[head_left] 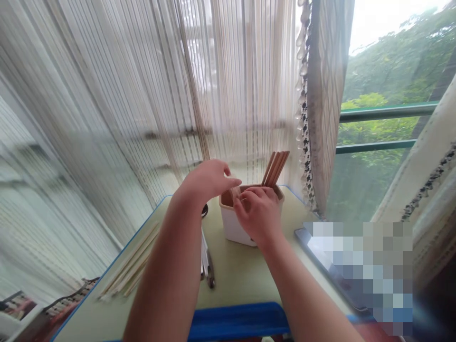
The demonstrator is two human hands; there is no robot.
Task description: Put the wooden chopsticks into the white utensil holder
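Note:
A white box-shaped holder (pixel 237 232) with a tan rim stands on the table. Several brown chopsticks (pixel 275 168) lean upright in its back right corner. My left hand (pixel 208 178) reaches over the holder's left side, thumb and fingers closed near its opening. Something pale and narrow shows just below the left fingertips, too blurred to name. Curled over the front right of the rim, my right hand (pixel 261 209) has its thumb and fingertips close to that pale thing. Whatever the right fingers grip is hidden.
Light-coloured sticks (pixel 133 263) lie on the table's left side. Metal utensils (pixel 208 266) are partly hidden behind my left forearm. A dark flat device (pixel 329 270) rests on the right. A blue tray-like edge (pixel 238 320) runs along the front; striped curtains (pixel 142 95) hang behind.

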